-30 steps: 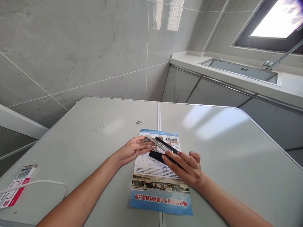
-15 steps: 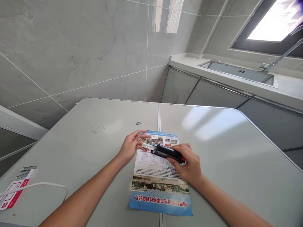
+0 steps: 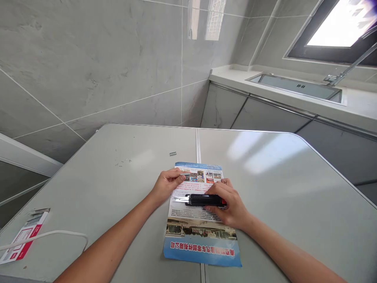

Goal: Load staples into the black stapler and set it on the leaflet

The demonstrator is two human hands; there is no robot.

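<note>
A black stapler (image 3: 204, 200) with a silver front end lies over a printed sheet (image 3: 203, 245), its front pointing left. My right hand (image 3: 231, 204) is wrapped round the stapler's rear end, by a red part. My left hand (image 3: 168, 184) pinches a small, thin, greyish strip (image 3: 184, 173), perhaps staples, above the sheet's upper left part. That hand is a little above and left of the stapler's front and does not touch it. The sheet has blue ends, photos and lines of print.
Two short staple strips (image 3: 172, 153) lie beyond the sheet. Loose staple bits (image 3: 123, 161) are further left. A red and white packet (image 3: 25, 236) and a white cable (image 3: 55, 232) are at the near left of the table (image 3: 294, 188). A sink (image 3: 297, 87) stands back right.
My left hand has left the stapler's silver front and closed in a pinch on the small strip. The stapler has come nearer to me and turned level, with my right hand still round it.
</note>
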